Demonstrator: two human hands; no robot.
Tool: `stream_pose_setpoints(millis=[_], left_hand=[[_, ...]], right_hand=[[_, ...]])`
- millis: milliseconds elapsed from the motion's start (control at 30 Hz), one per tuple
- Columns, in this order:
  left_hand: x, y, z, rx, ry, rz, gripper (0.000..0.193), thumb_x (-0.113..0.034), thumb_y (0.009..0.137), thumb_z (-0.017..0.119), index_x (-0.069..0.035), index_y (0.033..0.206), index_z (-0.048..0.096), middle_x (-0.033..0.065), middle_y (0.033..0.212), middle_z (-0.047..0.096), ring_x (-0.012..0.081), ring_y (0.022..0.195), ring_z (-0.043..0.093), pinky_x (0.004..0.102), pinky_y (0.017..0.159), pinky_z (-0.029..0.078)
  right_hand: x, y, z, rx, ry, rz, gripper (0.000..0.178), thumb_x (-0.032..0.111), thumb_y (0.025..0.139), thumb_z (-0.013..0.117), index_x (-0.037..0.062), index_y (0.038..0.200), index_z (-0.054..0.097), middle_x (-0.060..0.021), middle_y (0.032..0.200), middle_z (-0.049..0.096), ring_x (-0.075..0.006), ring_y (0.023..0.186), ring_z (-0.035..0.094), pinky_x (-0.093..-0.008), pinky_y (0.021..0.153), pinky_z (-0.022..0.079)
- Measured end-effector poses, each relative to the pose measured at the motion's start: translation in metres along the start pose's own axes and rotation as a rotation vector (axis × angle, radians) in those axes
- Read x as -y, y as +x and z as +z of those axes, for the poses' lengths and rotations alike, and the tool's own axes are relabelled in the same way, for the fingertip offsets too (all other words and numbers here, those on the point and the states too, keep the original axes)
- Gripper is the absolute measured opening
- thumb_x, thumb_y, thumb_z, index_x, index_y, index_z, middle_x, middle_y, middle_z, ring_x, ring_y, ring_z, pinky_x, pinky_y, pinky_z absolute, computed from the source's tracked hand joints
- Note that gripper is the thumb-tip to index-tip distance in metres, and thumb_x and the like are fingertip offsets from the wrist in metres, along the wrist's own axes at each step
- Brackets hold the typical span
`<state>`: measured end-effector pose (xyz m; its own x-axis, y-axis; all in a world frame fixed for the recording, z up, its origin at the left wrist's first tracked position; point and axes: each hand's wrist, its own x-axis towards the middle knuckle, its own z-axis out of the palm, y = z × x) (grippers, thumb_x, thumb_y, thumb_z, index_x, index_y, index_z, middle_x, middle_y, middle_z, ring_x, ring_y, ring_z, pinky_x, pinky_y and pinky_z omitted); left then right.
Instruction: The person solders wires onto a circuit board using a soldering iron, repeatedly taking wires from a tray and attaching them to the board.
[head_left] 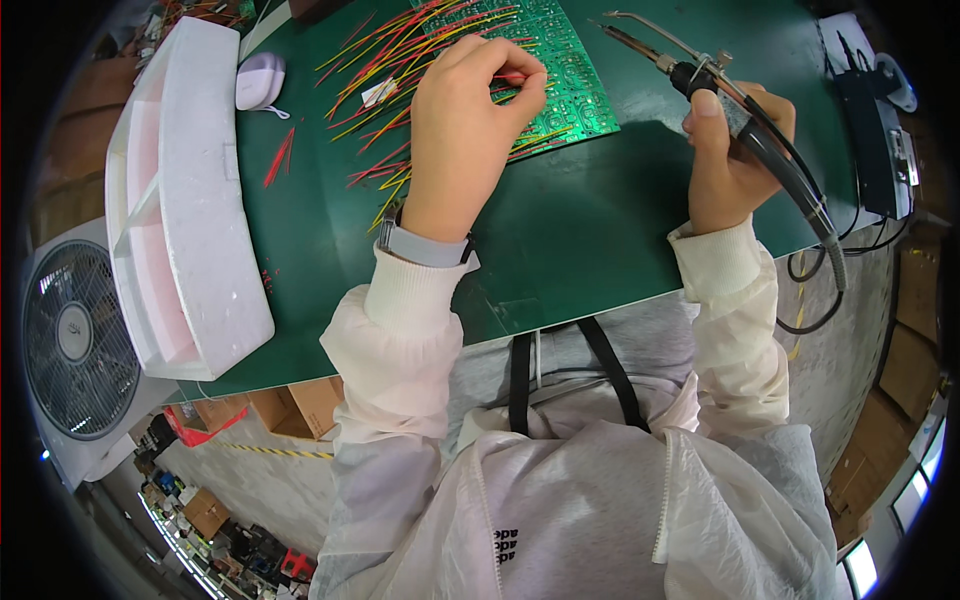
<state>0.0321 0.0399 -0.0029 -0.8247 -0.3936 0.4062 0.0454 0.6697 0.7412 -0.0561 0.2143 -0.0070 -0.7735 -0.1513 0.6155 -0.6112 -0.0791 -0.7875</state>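
My left hand (465,125) is over a green circuit board panel (585,100), its thumb and index finger pinched together on a thin red wire (512,77). Many red and yellow wires (375,75) stick out from the board toward the left, some passing beneath that hand. A soldering iron (745,120) with a thin metal feed tube beside its tip is gripped in my right hand (735,150). The iron's tip points up and left, just off the board's right edge. Exactly where the pinched wire ends is hidden by the fingers.
A white foam tray with compartments (205,200) stands at the left on the green mat (560,235). Near it lie a pale lilac case (260,80) and loose red wires (280,160). A dark station box (875,140) with cables is at right; a fan (80,335) stands far left.
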Motion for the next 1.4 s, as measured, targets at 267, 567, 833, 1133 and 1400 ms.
stream_pose_setpoints(millis=[267, 567, 833, 1133, 1400], left_hand=[[0.006, 0.015, -0.004, -0.016, 0.122, 0.046, 0.008, -0.007, 0.071, 0.063, -0.003, 0.077, 0.061, 0.0019, 0.073, 0.056, 0.0116, 0.062, 0.047, 0.0241, 0.058, 0.04], [-0.008, 0.044, -0.103, -0.095, 0.65, 0.204, 0.019, -0.022, 0.081, 0.058, -0.005, 0.09, 0.062, 0.0089, 0.086, 0.061, 0.0206, 0.082, 0.058, 0.0292, 0.075, 0.043], [0.189, 0.094, -0.385, -0.315, 0.744, -0.293, 0.029, -0.03, 0.074, 0.06, -0.008, 0.092, 0.065, 0.0106, 0.086, 0.065, 0.0242, 0.081, 0.062, 0.0316, 0.074, 0.046], [0.237, 0.07, -0.322, 0.137, 0.646, -0.454, 0.015, -0.019, 0.075, 0.061, -0.005, 0.078, 0.062, 0.0053, 0.067, 0.06, 0.0144, 0.063, 0.055, 0.0274, 0.059, 0.044], [0.234, 0.065, -0.321, 0.01, 0.134, -0.512, 0.013, -0.014, 0.078, 0.059, -0.004, 0.086, 0.058, 0.002, 0.072, 0.057, 0.0091, 0.06, 0.049, 0.0217, 0.053, 0.038]], right_hand=[[0.001, 0.004, 0.003, -0.02, -0.004, 0.098, 0.025, 0.014, 0.074, 0.068, -0.0011, 0.084, 0.051, -0.0062, 0.073, 0.058, -0.0094, 0.064, 0.054, -0.021, 0.059, 0.044], [0.0, 0.013, -0.005, -0.162, 0.072, 0.237, 0.024, 0.012, 0.077, 0.065, -0.0004, 0.089, 0.048, -0.0049, 0.07, 0.054, -0.0098, 0.06, 0.055, -0.0189, 0.053, 0.043], [0.007, 0.017, 0.009, -0.163, 0.123, 0.306, 0.018, 0.01, 0.078, 0.062, 0.0015, 0.086, 0.047, -0.0047, 0.068, 0.053, -0.0073, 0.053, 0.049, -0.0179, 0.045, 0.037], [0.001, 0.013, -0.001, -0.144, 0.015, 0.258, 0.019, 0.011, 0.079, 0.061, 0.0008, 0.087, 0.047, -0.0051, 0.069, 0.053, -0.0075, 0.053, 0.05, -0.0178, 0.045, 0.037], [0.008, 0.013, 0.007, -0.14, 0.034, 0.243, 0.02, 0.016, 0.08, 0.059, 0.0009, 0.086, 0.048, -0.0049, 0.06, 0.05, -0.0083, 0.05, 0.046, -0.0184, 0.045, 0.033]])
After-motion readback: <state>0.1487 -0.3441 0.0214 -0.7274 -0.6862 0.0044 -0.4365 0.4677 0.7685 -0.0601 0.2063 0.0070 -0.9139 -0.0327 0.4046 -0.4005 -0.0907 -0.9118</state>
